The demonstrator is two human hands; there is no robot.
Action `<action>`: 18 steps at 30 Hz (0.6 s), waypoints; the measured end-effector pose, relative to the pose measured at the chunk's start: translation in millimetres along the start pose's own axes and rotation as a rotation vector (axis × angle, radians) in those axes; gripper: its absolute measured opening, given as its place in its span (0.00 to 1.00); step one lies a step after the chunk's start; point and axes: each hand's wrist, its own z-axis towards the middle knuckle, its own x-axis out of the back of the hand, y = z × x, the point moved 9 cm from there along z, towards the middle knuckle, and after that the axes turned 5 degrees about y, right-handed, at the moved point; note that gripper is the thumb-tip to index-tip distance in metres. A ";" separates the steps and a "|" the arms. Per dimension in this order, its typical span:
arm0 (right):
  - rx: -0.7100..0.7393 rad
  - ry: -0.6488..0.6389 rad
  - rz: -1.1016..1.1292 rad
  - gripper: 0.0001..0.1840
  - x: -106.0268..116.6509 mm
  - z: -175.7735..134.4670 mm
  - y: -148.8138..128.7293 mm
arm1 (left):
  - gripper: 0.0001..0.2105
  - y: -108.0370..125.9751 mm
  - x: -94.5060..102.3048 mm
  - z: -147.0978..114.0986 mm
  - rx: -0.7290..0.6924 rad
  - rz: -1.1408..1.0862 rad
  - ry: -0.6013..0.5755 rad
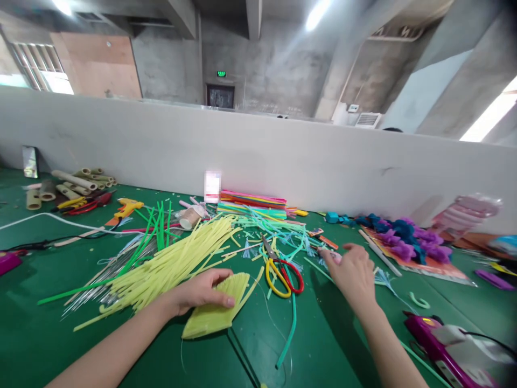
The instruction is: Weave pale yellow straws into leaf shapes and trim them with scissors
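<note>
My left hand is closed on a fan-shaped piece of yellow pipe cleaners, thumb on top, with loose ends trailing to the right and two thin dark stems below. To the right, my right hand reaches over the table, palm down, its fingers bent and apart. A small pink object lies at its fingertips; whether they touch it I cannot tell. Between the hands rest scissors with one yellow and one red handle. A bundle of yellow pipe cleaners spreads beyond my left hand.
Green pipe cleaners and a yellow glue gun lie left, near bamboo pieces. A phone leans on the white partition. Purple and blue fuzzy pieces and a magenta power strip are at right.
</note>
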 end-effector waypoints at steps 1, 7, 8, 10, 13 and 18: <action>-0.048 -0.022 -0.107 0.36 -7.3 -0.9 15.2 | 0.22 -0.3 0.3 0.6 -0.004 -0.011 0.002; -0.149 -0.251 -0.259 0.40 -44.2 -16.9 52.4 | 0.23 -7.6 3.5 5.1 0.027 -0.063 0.029; -0.160 -0.292 -0.241 0.40 -50.1 -16.9 54.2 | 0.23 -8.8 4.0 5.7 0.032 -0.061 0.038; -0.178 -0.343 -0.209 0.37 -58.4 -13.9 57.4 | 0.24 -9.4 5.9 6.7 0.024 -0.028 0.072; -0.221 -0.377 -0.182 0.37 -61.2 -8.1 64.9 | 0.27 -5.2 3.9 7.3 -0.029 0.017 0.095; -0.320 -0.350 -0.104 0.43 -37.2 -6.5 63.4 | 0.29 4.3 -3.2 5.9 -0.120 0.045 0.080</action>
